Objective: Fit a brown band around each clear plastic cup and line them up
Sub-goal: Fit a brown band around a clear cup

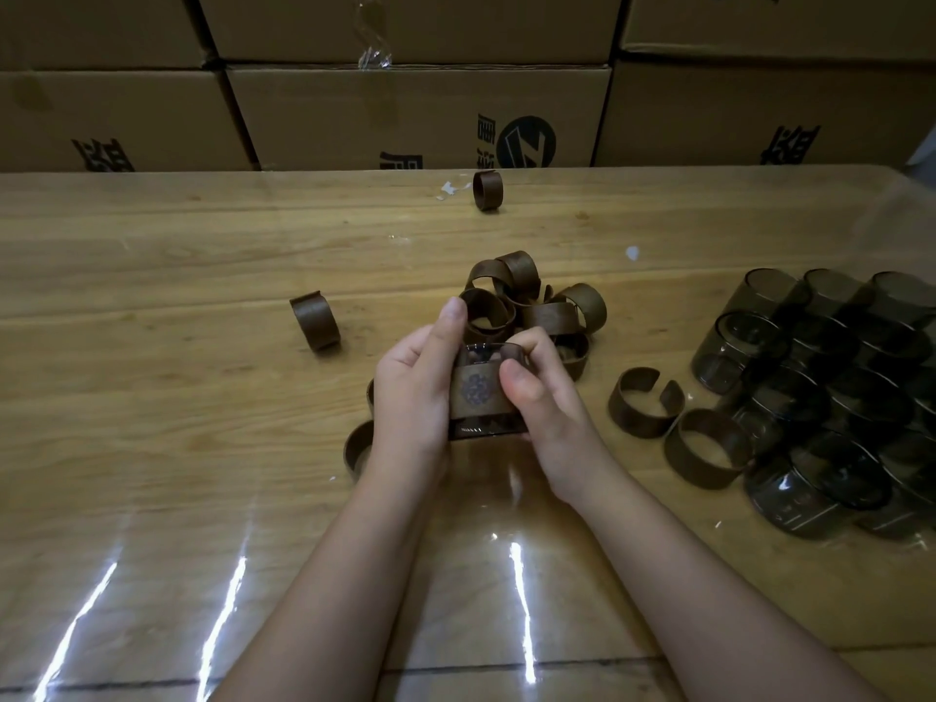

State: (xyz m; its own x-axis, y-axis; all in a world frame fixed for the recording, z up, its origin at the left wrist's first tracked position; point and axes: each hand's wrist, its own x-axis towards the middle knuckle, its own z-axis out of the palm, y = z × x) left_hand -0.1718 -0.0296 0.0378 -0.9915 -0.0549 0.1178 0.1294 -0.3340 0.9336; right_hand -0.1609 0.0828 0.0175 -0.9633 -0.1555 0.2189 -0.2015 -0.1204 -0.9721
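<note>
Head view: both hands clamp one cup [483, 392] above mid-table, left hand [413, 392] on its left wall, right hand [544, 397] on its right, thumb on the band [478, 393] already round it. Cup axis points away from the person. Unbanded cups [830, 397] crowd right; bare table [152, 397] lies left for lining up.

cup pile [830, 397]: cut by right edge | box print [527, 141]: partly hidden
</note>
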